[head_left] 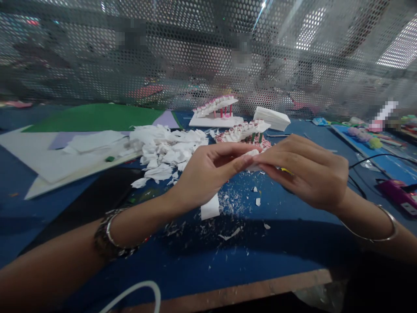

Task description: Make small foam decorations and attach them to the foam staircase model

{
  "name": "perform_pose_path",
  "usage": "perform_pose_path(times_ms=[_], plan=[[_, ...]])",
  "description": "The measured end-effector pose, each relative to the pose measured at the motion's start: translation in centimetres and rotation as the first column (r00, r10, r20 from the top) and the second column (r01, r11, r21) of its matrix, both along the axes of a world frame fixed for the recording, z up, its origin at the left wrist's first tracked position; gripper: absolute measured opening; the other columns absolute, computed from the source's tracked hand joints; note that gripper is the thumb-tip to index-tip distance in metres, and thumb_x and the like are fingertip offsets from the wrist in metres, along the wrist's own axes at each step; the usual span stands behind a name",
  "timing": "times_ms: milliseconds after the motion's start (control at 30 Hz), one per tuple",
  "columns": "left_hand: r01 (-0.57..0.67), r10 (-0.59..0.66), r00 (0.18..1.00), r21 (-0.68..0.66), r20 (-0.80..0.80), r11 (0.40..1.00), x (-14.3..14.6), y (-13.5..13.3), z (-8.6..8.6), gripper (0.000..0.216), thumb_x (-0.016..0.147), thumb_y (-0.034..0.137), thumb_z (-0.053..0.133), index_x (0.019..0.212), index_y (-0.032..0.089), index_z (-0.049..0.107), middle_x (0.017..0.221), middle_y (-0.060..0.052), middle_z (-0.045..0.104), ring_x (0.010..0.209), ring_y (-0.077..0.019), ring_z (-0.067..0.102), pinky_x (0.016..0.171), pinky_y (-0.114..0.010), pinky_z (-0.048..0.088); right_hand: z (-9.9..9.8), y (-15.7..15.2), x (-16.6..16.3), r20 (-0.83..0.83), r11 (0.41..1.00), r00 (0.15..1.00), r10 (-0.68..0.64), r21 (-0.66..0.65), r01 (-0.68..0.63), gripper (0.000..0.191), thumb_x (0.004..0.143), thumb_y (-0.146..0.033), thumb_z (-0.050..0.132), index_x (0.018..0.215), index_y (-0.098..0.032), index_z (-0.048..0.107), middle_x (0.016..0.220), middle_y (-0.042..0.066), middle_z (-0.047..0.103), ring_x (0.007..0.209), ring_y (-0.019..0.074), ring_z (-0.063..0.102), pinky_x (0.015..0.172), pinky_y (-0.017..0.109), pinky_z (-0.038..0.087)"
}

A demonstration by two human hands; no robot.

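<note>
Both my hands meet above the blue table (195,256), pinching one small white foam piece (252,157) between their fingertips. My left hand (208,171) grips it from the left, fingers closed, with a bracelet on that wrist. From the right, my right hand (308,174) closes over the same piece and also holds something yellow (286,171), mostly hidden; a thin bangle circles its wrist. Just behind the hands stands a white foam model (243,130) with small pink-topped pieces. White scraps (234,202) and a small white block (210,208) lie on the table below.
A heap of white cut-offs (166,150) lies left of centre beside white (48,161) and green sheets (94,116). Another foam model (216,111) and a stack of white sheets (272,118) sit behind. A purple tool (395,193) with black cables is at right. Perforated metal mesh (195,56) closes the back.
</note>
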State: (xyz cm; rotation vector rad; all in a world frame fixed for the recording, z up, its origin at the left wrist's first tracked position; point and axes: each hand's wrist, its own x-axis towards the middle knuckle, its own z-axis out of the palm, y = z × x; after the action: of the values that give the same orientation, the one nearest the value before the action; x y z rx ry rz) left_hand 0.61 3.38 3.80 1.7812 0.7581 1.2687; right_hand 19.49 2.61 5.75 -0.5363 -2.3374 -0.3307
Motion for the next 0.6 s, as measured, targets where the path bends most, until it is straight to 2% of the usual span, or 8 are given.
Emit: perform_pose_path(times_ms=[200,367,467,600], plan=[[0.046,-0.046,0.999,0.001,-0.023,0.999,0.02,0.07,0.12,0.013,0.077,0.023,0.062,0.086,0.020,0.071,0.082,-0.002,0.073,0.072,-0.0141,0.066,0.061,-0.020,0.054,-0.04,-0.17,0.23,0.064,0.994,0.998,0.015,0.110,-0.022,0.024,0.081,-0.013,0.055,0.103,-0.021,0.060,0.096,0.003,0.065,0.085,0.0159,0.058,0.076,0.029,0.049],[0.053,-0.053,0.998,0.001,-0.038,0.999,0.08,0.08,0.12,0.013,0.077,0.021,0.061,0.086,0.020,0.071,0.082,-0.002,0.072,0.072,-0.0143,0.066,0.061,-0.020,0.054,-0.07,-0.21,0.10,0.040,0.991,0.999,0.006,0.133,-0.011,0.019,0.082,-0.013,0.054,0.098,-0.022,0.061,0.092,0.002,0.065,0.083,0.0154,0.058,0.074,0.030,0.050],[0.036,-0.033,0.998,0.050,-0.058,0.998,0.04,0.01,0.12,0.014,0.078,0.022,0.060,0.087,0.021,0.071,0.082,-0.001,0.072,0.075,-0.0154,0.067,0.064,-0.022,0.054,0.02,-0.13,-0.11,0.000,0.995,1.000,0.005,0.095,-0.005,0.014,0.083,-0.016,0.054,0.093,-0.023,0.061,0.088,0.001,0.066,0.080,0.0143,0.059,0.073,0.029,0.049],[-0.028,0.046,0.994,0.176,-0.097,0.984,-0.07,-0.25,0.02,0.017,0.080,0.021,0.058,0.091,0.024,0.071,0.092,-0.001,0.071,0.083,-0.0164,0.065,0.071,-0.024,0.054,0.27,-0.04,-0.50,-0.141,0.999,0.990,0.006,-0.043,-0.013,0.007,0.083,-0.018,0.056,0.080,-0.022,0.061,0.079,0.000,0.065,0.075,0.0128,0.060,0.068,0.027,0.048]])
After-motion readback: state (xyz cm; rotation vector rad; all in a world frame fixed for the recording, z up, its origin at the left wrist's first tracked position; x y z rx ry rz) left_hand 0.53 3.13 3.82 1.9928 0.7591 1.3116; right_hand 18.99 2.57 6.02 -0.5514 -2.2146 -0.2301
